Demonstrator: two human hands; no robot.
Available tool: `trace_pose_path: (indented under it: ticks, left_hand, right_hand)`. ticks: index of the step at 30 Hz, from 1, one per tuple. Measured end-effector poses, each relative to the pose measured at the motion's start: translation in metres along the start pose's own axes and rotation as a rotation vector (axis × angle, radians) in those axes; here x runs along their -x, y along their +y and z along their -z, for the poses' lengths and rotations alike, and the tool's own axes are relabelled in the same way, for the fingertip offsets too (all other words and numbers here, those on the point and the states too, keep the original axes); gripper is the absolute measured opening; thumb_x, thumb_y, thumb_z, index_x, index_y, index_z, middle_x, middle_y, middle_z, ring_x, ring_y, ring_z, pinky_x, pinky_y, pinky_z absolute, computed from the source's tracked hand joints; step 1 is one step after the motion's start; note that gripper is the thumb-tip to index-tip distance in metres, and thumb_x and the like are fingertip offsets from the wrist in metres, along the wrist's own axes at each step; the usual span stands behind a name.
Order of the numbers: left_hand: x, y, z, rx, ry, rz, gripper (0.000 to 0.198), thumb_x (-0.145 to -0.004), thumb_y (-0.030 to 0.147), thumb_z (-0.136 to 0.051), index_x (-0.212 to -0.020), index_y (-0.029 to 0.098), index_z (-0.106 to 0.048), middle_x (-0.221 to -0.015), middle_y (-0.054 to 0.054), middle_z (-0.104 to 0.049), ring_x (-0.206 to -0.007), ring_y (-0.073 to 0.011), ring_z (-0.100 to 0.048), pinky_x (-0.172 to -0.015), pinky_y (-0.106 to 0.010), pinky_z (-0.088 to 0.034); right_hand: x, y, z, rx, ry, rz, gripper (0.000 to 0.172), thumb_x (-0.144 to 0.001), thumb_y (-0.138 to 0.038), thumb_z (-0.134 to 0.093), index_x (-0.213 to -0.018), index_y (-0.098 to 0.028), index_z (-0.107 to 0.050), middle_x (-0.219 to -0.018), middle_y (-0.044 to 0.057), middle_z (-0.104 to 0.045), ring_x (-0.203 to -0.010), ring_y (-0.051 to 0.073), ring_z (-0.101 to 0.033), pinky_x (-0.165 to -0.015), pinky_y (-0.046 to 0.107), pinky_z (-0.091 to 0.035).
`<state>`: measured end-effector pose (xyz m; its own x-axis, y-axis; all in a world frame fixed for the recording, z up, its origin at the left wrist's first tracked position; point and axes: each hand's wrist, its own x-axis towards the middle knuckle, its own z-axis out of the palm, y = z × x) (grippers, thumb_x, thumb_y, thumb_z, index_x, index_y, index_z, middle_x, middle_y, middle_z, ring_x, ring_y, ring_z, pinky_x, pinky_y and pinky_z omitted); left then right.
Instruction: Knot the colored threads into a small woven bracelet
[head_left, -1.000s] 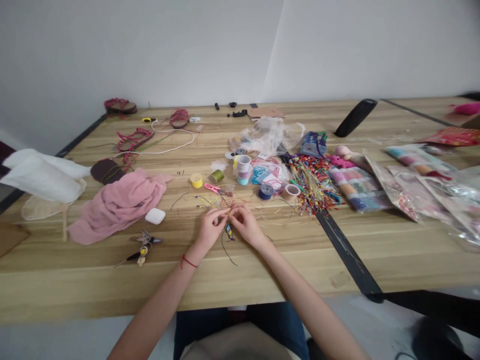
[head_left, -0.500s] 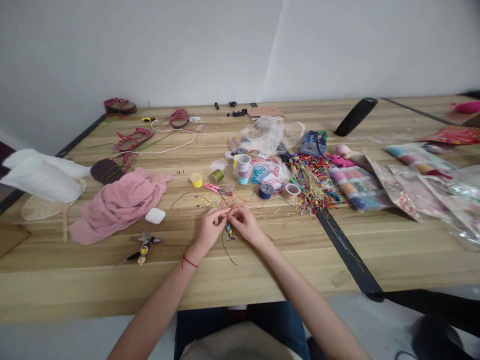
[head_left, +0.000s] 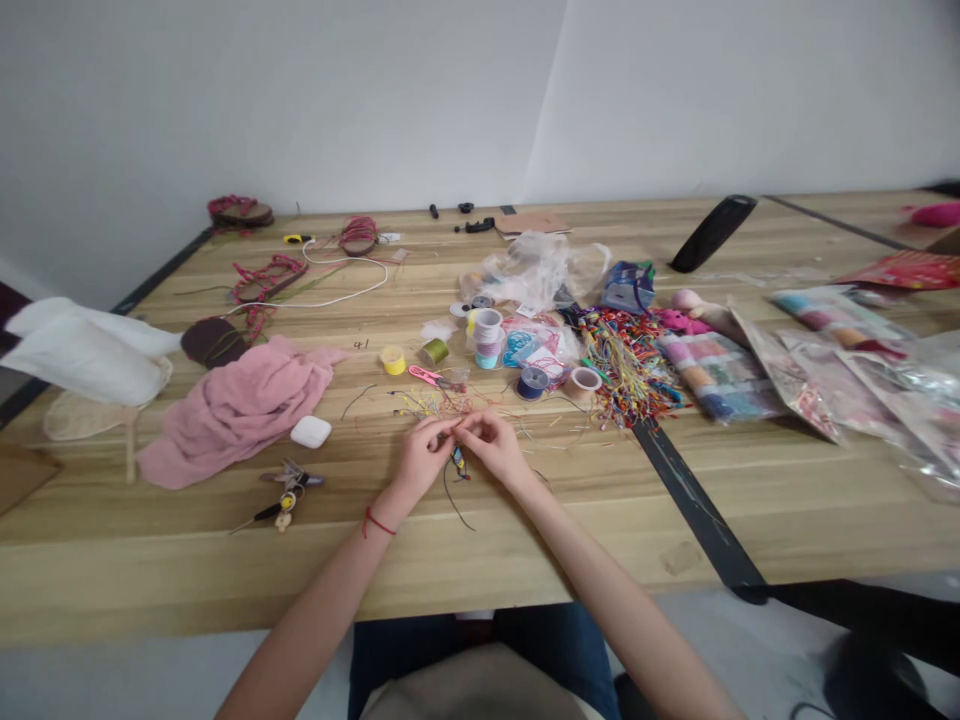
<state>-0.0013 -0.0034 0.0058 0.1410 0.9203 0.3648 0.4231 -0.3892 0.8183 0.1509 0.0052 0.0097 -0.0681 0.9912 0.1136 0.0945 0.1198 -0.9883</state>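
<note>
Wood table (head_left: pixel 780 510), white wall (head_left: pixel 300 100) behind; left hand (head_left: pixel 424 462), right hand (head_left: pixel 491 447) pinching thread (head_left: pixel 456 422).

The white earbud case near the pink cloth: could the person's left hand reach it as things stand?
Probably yes. The left hand sits near the white earbud case, with no object showing between them. Its fingers are pinching threads, though, and would likely let go first.

The light over my work is bright and even, shadows stay faint, and my wide view bends the wooden table (head_left: pixel 825 520) toward its edges.
</note>
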Motion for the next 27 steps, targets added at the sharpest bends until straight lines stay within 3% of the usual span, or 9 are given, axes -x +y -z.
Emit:
trace_pose_path:
  ticks: [18,22,27]
  left_hand:
    - [0.0006,-0.0009,-0.0003,-0.011,0.001,-0.005,0.023,-0.083,0.012,-0.058,-0.1,0.018,-0.071,-0.077,0.001,-0.059,-0.051,-0.0057,-0.037,-0.049,-0.017,-0.033]
    - [0.0002,-0.001,-0.0004,-0.013,0.0,-0.016,0.025,-0.082,0.01,-0.058,-0.101,0.018,-0.072,-0.078,0.001,-0.059,-0.051,-0.0052,-0.037,-0.048,-0.016,-0.033]
    - [0.0002,0.0005,0.0003,-0.032,-0.004,-0.049,0.027,-0.082,0.009,-0.058,-0.102,0.019,-0.072,-0.081,0.0,-0.061,-0.052,-0.0053,-0.037,-0.049,-0.017,-0.033]
  right_hand:
    - [-0.0023,0.0059,-0.0024,-0.115,0.075,-0.122,0.036,-0.062,-0.051,-0.076,-0.067,-0.017,-0.064,-0.046,-0.003,-0.05,-0.041,0.008,-0.037,-0.04,0.023,-0.03]
    - [-0.0031,0.0072,-0.0034,-0.185,0.048,-0.119,0.037,-0.059,-0.048,-0.079,-0.072,-0.018,-0.061,-0.054,-0.002,-0.058,-0.044,0.01,-0.047,-0.044,0.023,-0.037]
    - [-0.0038,0.0076,-0.0024,-0.347,0.023,-0.176,0.053,-0.052,-0.044,-0.085,-0.083,-0.022,-0.048,-0.065,-0.001,-0.069,-0.055,0.014,-0.063,-0.057,0.026,-0.05]
